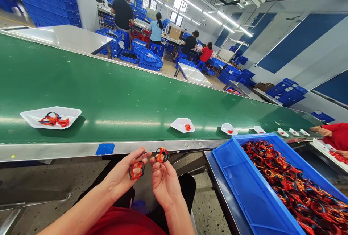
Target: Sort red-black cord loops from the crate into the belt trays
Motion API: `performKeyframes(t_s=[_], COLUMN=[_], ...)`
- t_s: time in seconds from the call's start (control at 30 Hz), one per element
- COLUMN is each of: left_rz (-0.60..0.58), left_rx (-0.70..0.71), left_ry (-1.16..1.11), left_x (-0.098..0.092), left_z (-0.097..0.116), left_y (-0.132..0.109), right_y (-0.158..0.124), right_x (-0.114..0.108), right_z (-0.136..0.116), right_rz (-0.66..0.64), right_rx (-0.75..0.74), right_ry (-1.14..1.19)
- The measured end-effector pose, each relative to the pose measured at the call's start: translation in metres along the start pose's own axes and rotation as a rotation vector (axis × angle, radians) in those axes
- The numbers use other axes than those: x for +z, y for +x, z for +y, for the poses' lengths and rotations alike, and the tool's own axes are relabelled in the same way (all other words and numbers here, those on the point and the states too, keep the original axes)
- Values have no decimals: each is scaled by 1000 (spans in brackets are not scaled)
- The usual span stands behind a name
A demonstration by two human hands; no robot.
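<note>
The left hand (123, 177) is positioned in front of the belt (108, 93), below its metal edge (54, 149), palm up. Its fingers are half curled around the left loop (136, 170), a small ring of red and black cord; the thumb extends toward the other hand. The right hand (163, 182) is just beside the left hand, also below the belt edge, palm up. Its fingertips are narrowed to a pinch on the right loop (161, 154), holding that loop slightly nearer the belt than the left loop. The two loops are close together but apart. A blue tape patch (104, 149) is fixed to the belt edge, just left of the hands. On the belt, to the left, a large tray (29, 116) carries a bundle (53, 120) of red and black cord. Further right on the belt, a small tray (178, 123) holds one red piece, followed by a row of smaller trays (227, 128). A blue bin (244, 188) stands in front of the belt at its right end, filled along its right side with a pile (299, 184) of like loops. A co-worker's hand (319, 130) with a red sleeve (338, 135) rests at the right end of the belt. Behind the belt, blue crates (148, 57) are stacked near seated persons.
</note>
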State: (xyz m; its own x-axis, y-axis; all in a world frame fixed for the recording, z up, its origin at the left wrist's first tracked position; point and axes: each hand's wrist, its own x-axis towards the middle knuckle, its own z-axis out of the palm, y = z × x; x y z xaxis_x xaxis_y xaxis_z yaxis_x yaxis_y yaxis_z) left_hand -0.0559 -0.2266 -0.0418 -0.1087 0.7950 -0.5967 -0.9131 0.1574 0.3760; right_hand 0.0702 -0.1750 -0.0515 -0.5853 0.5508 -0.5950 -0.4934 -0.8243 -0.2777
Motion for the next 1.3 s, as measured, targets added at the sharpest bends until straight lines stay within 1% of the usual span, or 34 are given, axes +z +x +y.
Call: performKeyframes(t_s=[0.1, 0.17, 0.2, 0.27, 0.33, 0.4, 0.47, 0.53, 0.57, 0.63, 0.67, 0.77, 0.83, 0.87, 0.93, 1.03, 1.17, 1.3], left_rz=[14, 24, 23, 9, -18, -32, -30, -22, -19, -18, -18, -26, -23, -16, 2, -2, -10, -11], left_rx=[38, 46, 49, 55, 60, 67, 82, 105, 121, 152, 165, 182, 190, 196, 216, 242, 270, 276], left_ry=[-8, -26, -39, -69, -99, -116, -114, -99, -90, -74, -67, -53, -44, -38, -31, -25, -21, -16], left_x=[0, -1, -1, -1, -1, -2, -3, -5, -5, -5, -5, -3, 0, 0, 1, 1, 1, 1], left_z=[2, 4, 5, 6, 7, 7, 7, 7, 7, 6, 6, 6, 5, 4, 3, 1, 0, 0], left_y=[-1, -2, -3, -4, -6, -7, -8, -8, -8, -7, -6, -5, -4, -4, -4, -4, -4, -5], right_y=[2, 5, 8, 15, 24, 32, 35, 30, 25, 10, 1, -20, -26, -27, -26, -22, -14, -9], right_x=[-2, -3, -2, 1, 9, 19, 30, 38, 39, 37, 34, 22, 15, 12, 9, 7, 1, -5], right_z=[-2, -6, -10, -24, -44, -66, -83, -88, -84, -67, -55, -15, 4, 11, 17, 17, 19, 25], right_rz=[12, 6, 0, 18, 96, 208, 282, 295, 278, 197, 131, -124, -225, -238, -218, -183, -146, -170], right_rx=[-60, -176, -276, -553, -845, -1074, -1237, -1312, -1303, -1204, -1121, -859, -772, -760, -759, -746, -765, -727], right_ry=[-60, -163, -245, -460, -716, -964, -1157, -1256, -1276, -1290, -1307, -1412, -1490, -1516, -1540, -1515, -1453, -1447])
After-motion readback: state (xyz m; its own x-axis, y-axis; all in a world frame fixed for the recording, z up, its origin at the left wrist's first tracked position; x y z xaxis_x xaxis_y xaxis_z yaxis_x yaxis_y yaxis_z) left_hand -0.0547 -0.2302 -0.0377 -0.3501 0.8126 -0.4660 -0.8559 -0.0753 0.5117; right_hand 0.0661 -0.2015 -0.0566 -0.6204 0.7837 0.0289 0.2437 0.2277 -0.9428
